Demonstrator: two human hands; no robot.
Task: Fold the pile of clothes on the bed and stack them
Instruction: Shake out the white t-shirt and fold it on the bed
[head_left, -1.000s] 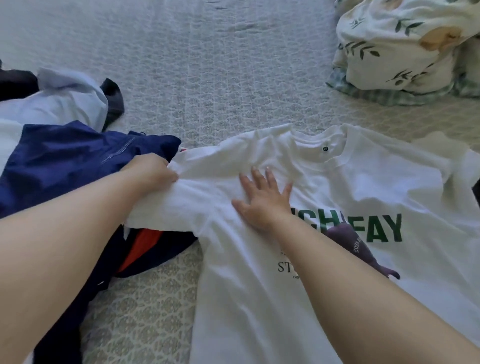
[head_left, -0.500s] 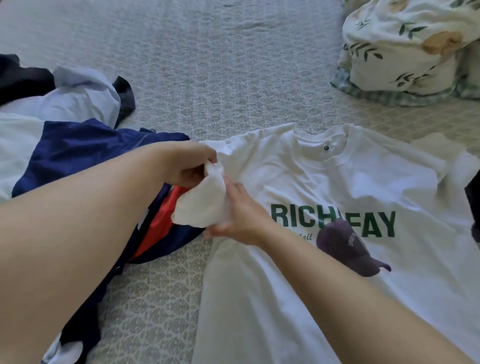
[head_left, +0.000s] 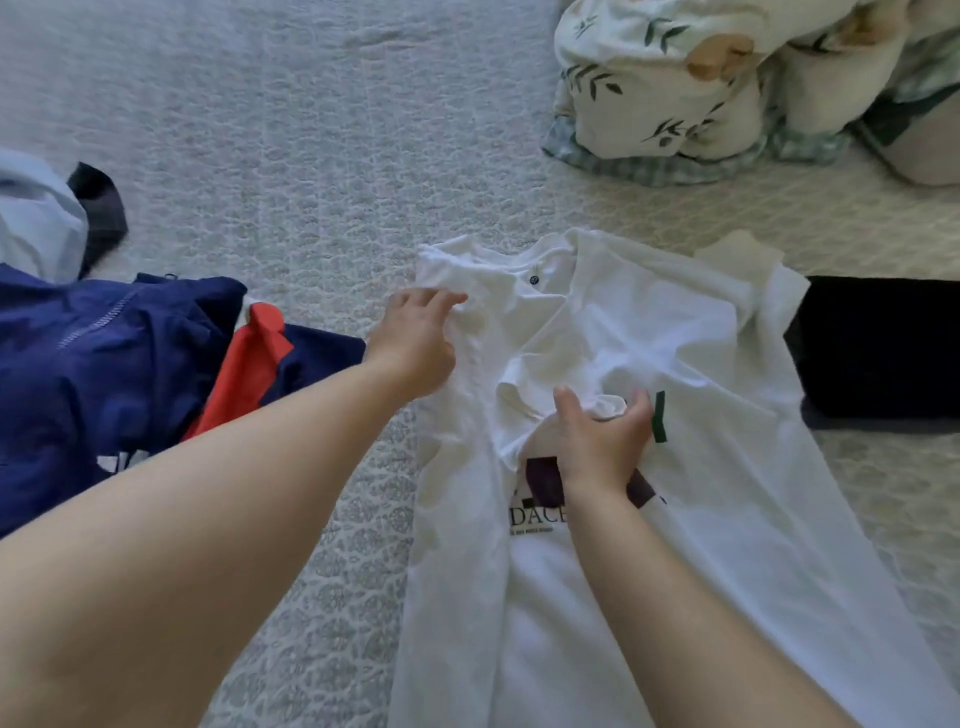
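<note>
White cotton T-shirt (head_left: 701, 519) lies face up on the bed (head_left: 311, 156), hem toward the viewer, collar away. Its left side is folded inward over the chest, so the sleeve lies across the front and hides most of the green lettering; part of a dark print and the letters "DACE" show below the fold.

Right hand (head_left: 602, 441): fingers (head_left: 636, 410) curled round a bunched bit of the folded sleeve at mid-chest, thumb on the near left side of the bunch. It grips the cloth.

Left hand (head_left: 415, 348): just beyond and left of the right hand, at the folded shoulder edge. Fingers bent, tips on the white cloth near the collar; cannot tell whether they pinch it or only rest on it.

Left of the left hand, touching the forearm's far side: navy jacket (head_left: 104, 353) with an orange-red panel (head_left: 244, 374), unfolded. Beyond that, a pale blue garment (head_left: 36, 218) and a dark grey piece (head_left: 101, 208).

Right of the right-hand fingers, beside the shirt's other sleeve: flat black garment (head_left: 878, 343).

Farthest, beyond the right hand: rolled bedding with leaf print (head_left: 665, 88).
</note>
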